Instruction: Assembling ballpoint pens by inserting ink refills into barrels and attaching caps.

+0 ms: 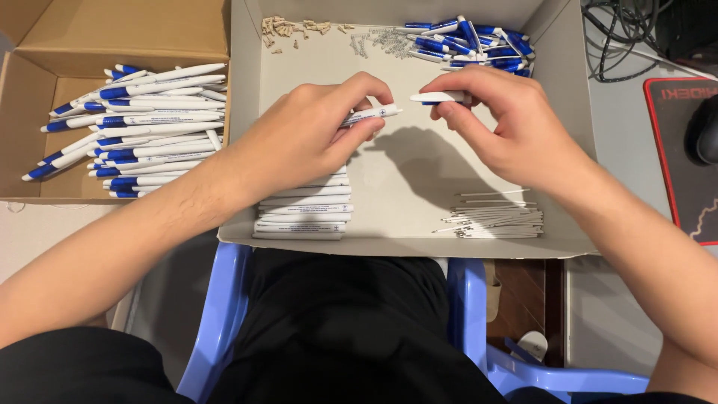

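- Sitting on a blue plastic chair, person works over a shallow white cardboard tray
- brown box to the left holds a heap of finished blue-and-white pens
- left hand pinches a white pen barrel above the tray middle
- right hand grips a white pen top piece, just apart from the barrel tip
- tray also holds stacked white barrels, blue-white tops, refills, springs
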